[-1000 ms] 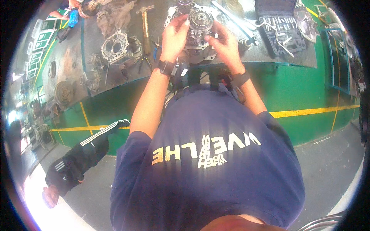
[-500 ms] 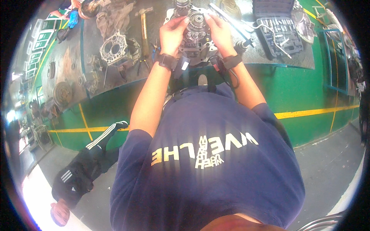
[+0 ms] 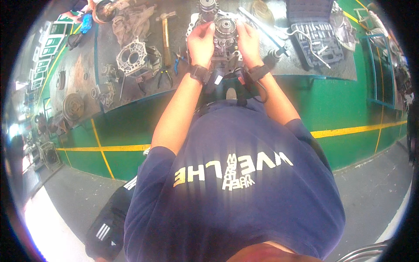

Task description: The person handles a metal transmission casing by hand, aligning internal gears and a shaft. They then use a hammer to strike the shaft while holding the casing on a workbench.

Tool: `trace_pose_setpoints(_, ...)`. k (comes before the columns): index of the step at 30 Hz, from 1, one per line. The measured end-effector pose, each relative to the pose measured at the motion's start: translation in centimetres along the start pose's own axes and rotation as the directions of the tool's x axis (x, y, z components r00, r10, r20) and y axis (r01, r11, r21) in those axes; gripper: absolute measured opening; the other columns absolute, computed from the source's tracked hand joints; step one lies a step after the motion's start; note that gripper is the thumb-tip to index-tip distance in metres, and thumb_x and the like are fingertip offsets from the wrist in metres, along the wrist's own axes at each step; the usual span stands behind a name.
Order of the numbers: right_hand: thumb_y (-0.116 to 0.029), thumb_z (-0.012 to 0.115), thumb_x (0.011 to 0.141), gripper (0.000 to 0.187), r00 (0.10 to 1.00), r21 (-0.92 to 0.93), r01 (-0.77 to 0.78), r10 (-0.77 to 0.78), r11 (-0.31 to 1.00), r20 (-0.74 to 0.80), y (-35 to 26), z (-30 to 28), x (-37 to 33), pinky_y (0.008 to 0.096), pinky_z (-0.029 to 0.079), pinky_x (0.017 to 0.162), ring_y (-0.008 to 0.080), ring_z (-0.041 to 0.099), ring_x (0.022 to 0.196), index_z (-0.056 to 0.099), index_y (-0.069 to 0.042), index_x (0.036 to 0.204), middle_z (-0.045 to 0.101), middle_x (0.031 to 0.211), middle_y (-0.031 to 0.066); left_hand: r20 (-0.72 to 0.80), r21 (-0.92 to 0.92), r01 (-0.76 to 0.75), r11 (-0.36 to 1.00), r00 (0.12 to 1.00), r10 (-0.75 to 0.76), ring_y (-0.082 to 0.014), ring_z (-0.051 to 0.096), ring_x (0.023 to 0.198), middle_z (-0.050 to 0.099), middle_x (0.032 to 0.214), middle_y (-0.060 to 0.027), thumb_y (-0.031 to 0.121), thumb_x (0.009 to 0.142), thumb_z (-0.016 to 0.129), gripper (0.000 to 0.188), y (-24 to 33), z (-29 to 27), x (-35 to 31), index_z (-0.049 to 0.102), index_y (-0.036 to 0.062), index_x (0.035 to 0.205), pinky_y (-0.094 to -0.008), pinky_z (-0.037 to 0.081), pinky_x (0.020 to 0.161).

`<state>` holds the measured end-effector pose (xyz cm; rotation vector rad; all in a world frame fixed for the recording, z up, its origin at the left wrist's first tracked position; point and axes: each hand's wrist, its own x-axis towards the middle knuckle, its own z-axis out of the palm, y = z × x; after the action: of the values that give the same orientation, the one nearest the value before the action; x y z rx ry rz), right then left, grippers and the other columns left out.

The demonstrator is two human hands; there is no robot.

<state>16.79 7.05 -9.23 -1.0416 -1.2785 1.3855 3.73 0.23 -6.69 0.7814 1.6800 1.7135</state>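
Note:
A round toothed gear [image 3: 225, 28] with concentric rings sits on the gearbox housing [image 3: 220, 65] in front of me. My left hand [image 3: 201, 43] pinches its left rim, thumb and fingers pressed together. At the opposite rim, my right hand [image 3: 250, 43] has its thumb against the gear and its fingers curled; some fingertips are hidden behind it. Just beyond stands a smaller stacked gear shaft [image 3: 208, 9].
Left on the bench lie a hammer [image 3: 165, 39], pliers [image 3: 165, 77], an open metal casing [image 3: 133, 57] and a brown cloth [image 3: 131, 26]. To the right are a long metal bar [image 3: 262, 28] and an open socket set [image 3: 315, 41]. A person in black [image 3: 107, 222] is behind at left.
Both hands stay at the gear, and the left has shifted slightly right and down. The person behind me at left has moved closer, now partly hidden by my shirt.

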Motion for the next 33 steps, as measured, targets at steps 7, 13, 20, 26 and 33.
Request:
trace_pose_setpoints(7,-0.031,0.056,0.105,0.036,0.998,-0.093,0.060,-0.062,0.994,-0.023,-0.7,0.4,-0.3,0.0255,0.036,0.055,0.0040,0.043,0.062,0.071,0.001,0.113,0.054,0.069,-0.0065,-0.014,0.089,0.041,0.995,0.999,-0.040,-0.0146,0.065,0.093,0.074,0.101,-0.0074,0.015,0.094,0.071,0.022,1.1,0.3,0.1,0.072,-0.0011,0.109,-0.0300,0.050,0.087)
trace_pose_setpoints(13,-0.029,0.058,0.100,0.037,1.000,-0.191,0.026,-0.024,0.981,0.016,-1.2,-0.8,-0.1,0.0348,0.050,0.067,0.0169,0.064,0.071,0.071,0.004,0.110,0.072,0.081,0.0124,0.002,0.069,0.005,0.998,1.000,-0.005,-0.0129,0.063,0.086,0.072,0.095,-0.0055,0.016,0.094,0.072,0.022,1.3,-0.1,-0.2,0.072,-0.0016,0.108,-0.0290,0.049,0.080)
trace_pose_setpoints(20,-0.029,0.063,0.097,0.038,0.999,-0.085,0.027,-0.030,0.996,-0.034,-2.1,-2.1,-3.0,0.0337,0.050,0.067,0.0170,0.064,0.071,0.071,0.005,0.112,0.072,0.083,0.0110,0.045,0.087,0.124,0.989,0.991,-0.128,-0.0120,0.061,0.084,0.071,0.098,-0.0060,0.020,0.092,0.075,0.029,1.3,-1.0,-0.1,0.071,-0.0017,0.111,-0.0263,0.048,0.074)
trace_pose_setpoints(26,-0.032,0.064,0.100,0.035,0.986,-0.126,-0.161,0.165,0.979,0.025,-0.8,-3.1,-4.1,0.0266,0.048,0.072,0.0110,0.061,0.083,0.072,0.001,0.109,0.071,0.093,0.0049,0.095,0.039,0.199,0.979,0.975,-0.202,-0.0102,0.060,0.080,0.069,0.094,-0.0029,0.023,0.093,0.074,0.029,1.5,-1.4,-0.7,0.071,-0.0006,0.111,-0.0265,0.047,0.069)
trace_pose_setpoints(33,-0.033,0.064,0.097,0.040,0.978,-0.116,-0.174,0.185,0.978,0.098,-0.9,-2.8,-4.9,0.0326,0.052,0.083,0.0187,0.069,0.090,0.071,0.005,0.109,0.076,0.097,0.0130,0.114,0.116,0.189,0.975,0.973,-0.202,-0.0097,0.058,0.074,0.068,0.089,-0.0029,0.027,0.097,0.069,0.031,0.7,-2.1,-0.9,0.070,-0.0013,0.109,-0.0263,0.046,0.063)
